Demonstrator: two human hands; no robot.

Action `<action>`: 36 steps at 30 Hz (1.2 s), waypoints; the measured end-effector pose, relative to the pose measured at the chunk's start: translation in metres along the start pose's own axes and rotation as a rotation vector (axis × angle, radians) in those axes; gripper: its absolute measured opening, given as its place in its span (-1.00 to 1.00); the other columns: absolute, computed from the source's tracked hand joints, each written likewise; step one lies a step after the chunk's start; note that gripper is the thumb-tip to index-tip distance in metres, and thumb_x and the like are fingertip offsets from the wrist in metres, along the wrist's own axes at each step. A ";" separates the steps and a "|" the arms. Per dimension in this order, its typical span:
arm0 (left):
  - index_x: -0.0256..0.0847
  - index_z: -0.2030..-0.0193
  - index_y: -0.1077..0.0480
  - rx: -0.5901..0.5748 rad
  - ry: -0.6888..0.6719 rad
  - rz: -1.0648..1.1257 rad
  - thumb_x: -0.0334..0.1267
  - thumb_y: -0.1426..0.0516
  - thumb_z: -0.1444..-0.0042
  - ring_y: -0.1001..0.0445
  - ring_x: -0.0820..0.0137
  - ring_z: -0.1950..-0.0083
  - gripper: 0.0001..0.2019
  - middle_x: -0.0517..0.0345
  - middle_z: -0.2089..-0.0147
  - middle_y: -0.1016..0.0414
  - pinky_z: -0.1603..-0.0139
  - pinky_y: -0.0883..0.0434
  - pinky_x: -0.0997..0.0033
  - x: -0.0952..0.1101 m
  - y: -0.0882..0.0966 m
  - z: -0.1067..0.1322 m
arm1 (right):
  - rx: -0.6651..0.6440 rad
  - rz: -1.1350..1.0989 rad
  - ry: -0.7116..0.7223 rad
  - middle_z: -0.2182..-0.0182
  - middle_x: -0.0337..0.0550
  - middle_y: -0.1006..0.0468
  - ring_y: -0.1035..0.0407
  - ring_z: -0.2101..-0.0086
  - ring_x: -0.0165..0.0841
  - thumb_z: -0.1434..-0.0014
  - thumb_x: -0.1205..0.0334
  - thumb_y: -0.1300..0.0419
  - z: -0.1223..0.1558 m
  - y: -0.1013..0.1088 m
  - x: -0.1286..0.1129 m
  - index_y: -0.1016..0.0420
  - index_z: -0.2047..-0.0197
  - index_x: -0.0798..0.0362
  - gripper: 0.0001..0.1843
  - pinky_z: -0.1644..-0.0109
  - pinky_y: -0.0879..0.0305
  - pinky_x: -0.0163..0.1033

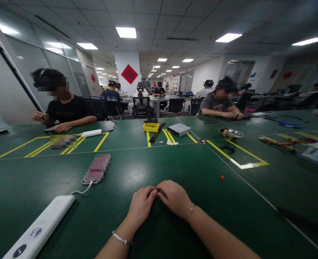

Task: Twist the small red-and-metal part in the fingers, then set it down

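My left hand (142, 203) and my right hand (174, 197) meet over the green table (126, 172), their fingertips together. Between thumbs and forefingers they pinch a small dark thing (158, 190), mostly covered by the fingers; its kind cannot be made out. To the left of my hands lies a phone (96, 168) with a white cable (83, 190) running to a long white power bank or similar bar (40, 230). A small orange-red piece (222, 177) rests on the table to the right of my right hand.
Farther back stand a yellow tray (151, 127), a grey box (178, 129) and a metal bowl (230, 133). Bundled wires (285, 142) lie at the right. Yellow tape (223, 154) marks the tabletop. One person (64, 108) sits across at left, another (219, 102) at right.
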State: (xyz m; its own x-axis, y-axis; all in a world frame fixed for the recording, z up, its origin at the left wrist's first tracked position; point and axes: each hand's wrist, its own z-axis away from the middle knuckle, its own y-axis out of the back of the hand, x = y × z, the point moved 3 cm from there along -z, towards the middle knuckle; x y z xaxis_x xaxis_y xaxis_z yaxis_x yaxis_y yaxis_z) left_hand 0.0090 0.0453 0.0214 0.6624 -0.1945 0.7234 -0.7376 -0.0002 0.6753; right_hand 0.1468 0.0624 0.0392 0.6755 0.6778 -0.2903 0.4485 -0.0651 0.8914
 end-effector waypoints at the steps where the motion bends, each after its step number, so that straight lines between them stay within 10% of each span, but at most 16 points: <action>1: -0.11 0.29 -0.40 -0.019 -0.004 0.011 -0.12 0.12 -0.10 -0.39 0.35 0.24 -0.70 0.15 0.33 -0.48 0.20 -0.25 0.42 0.000 0.000 0.000 | -0.001 -0.001 0.023 0.32 -0.12 -0.45 -0.28 0.27 -0.34 -0.11 0.27 0.04 0.000 -0.004 -0.008 -0.36 0.25 0.06 -0.80 0.16 -0.19 -0.23; 7: -0.15 0.39 -0.40 -0.031 0.053 0.176 -0.10 0.09 -0.07 -0.40 0.39 0.37 -0.70 0.20 0.44 -0.47 0.33 -0.26 0.47 -0.001 0.001 0.001 | 0.025 -0.019 -0.016 0.18 -0.10 -0.42 -0.25 0.15 -0.31 -0.07 0.08 -0.02 0.000 0.012 0.012 -0.29 0.06 0.03 -0.63 0.06 -0.16 -0.19; 14: -0.23 0.25 -0.37 0.087 0.181 0.444 -0.11 0.01 -0.01 -0.44 0.35 0.27 -0.72 0.15 0.36 -0.50 0.19 -0.30 0.37 -0.010 0.004 -0.002 | 0.183 0.428 -0.894 -0.03 0.12 -0.22 -0.03 -0.04 -0.03 -0.08 0.11 0.11 0.049 0.055 0.149 -0.20 -0.06 0.09 -0.51 0.04 -0.08 0.09; 18: -0.26 0.21 -0.33 0.101 0.191 0.573 -0.17 -0.04 0.03 -0.44 0.35 0.20 -0.73 0.08 0.27 -0.50 0.14 -0.31 0.36 -0.016 0.000 -0.003 | 0.091 0.357 -1.091 0.04 0.19 -0.29 -0.20 0.09 -0.04 -0.08 0.23 0.21 0.076 0.058 0.183 -0.24 -0.05 0.12 -0.51 0.19 -0.20 0.03; 27: -0.24 0.26 -0.35 0.128 0.194 0.510 -0.19 -0.08 0.08 -0.45 0.38 0.24 -0.76 0.12 0.28 -0.50 0.18 -0.32 0.40 -0.015 0.003 -0.004 | 0.122 0.281 -0.945 0.27 0.09 -0.42 -0.33 0.25 -0.20 0.00 0.39 0.12 0.060 0.063 0.163 -0.45 0.28 0.14 -0.65 0.23 -0.25 -0.11; 36: -0.22 0.30 -0.35 0.133 0.154 0.521 -0.21 -0.06 0.07 -0.43 0.40 0.28 -0.81 0.16 0.34 -0.49 0.22 -0.30 0.42 -0.010 0.001 -0.003 | 0.229 -1.115 -0.785 0.59 -0.28 -0.38 -0.28 0.56 -0.50 0.10 0.27 -0.17 0.009 0.013 0.072 -0.37 0.45 0.12 -0.90 0.44 -0.26 -0.34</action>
State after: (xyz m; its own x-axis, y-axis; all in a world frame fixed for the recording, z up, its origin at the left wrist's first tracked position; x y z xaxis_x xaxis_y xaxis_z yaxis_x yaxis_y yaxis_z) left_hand 0.0018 0.0505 0.0156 0.2099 -0.0564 0.9761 -0.9762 -0.0684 0.2059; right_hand 0.2063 0.1039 0.0273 0.0147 -0.1307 -0.9913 0.9979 0.0642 0.0063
